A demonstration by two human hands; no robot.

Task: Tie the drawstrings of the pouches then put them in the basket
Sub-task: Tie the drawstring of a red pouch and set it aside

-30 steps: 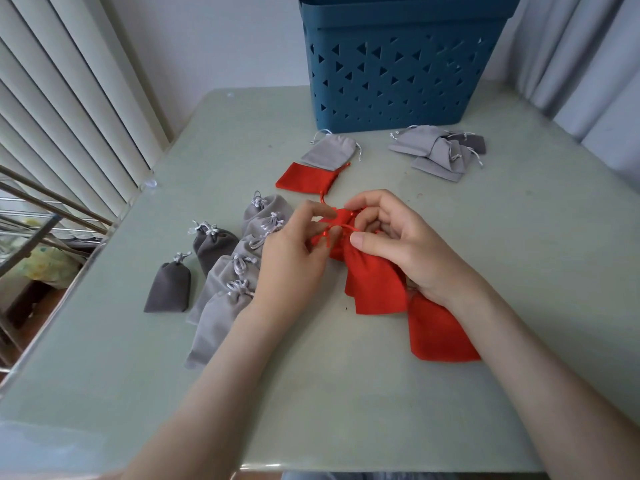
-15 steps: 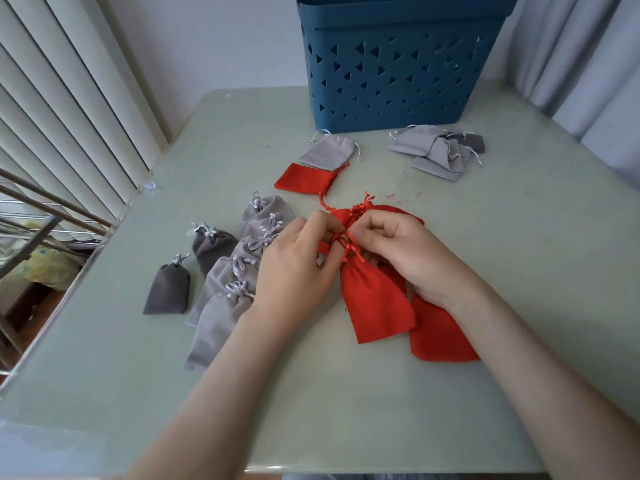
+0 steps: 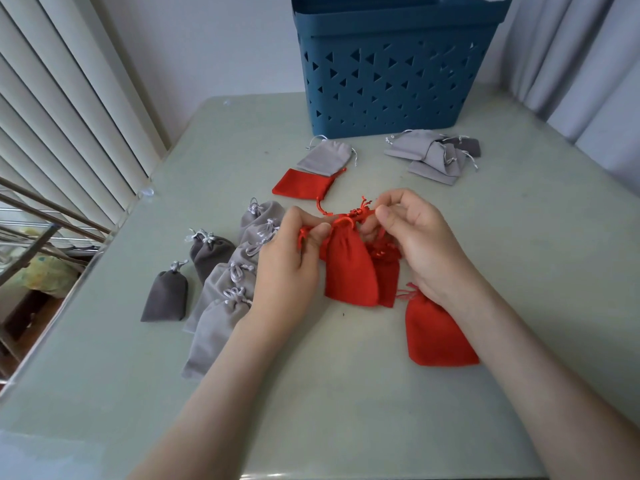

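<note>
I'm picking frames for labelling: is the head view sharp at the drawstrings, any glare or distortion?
Head view: soft daylight; red drawstrings slightly smeared at the knot; wide-angle bending slants blinds and basket; mild sheen at the table near edge.

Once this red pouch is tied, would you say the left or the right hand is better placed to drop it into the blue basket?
Probably the right hand: it pinches the drawstring of the red pouch directly before the basket, while the left hand sits toward its left edge.

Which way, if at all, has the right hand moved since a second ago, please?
Yes: the right hand has shifted slightly rightward, away from the flat red pouch.
</note>
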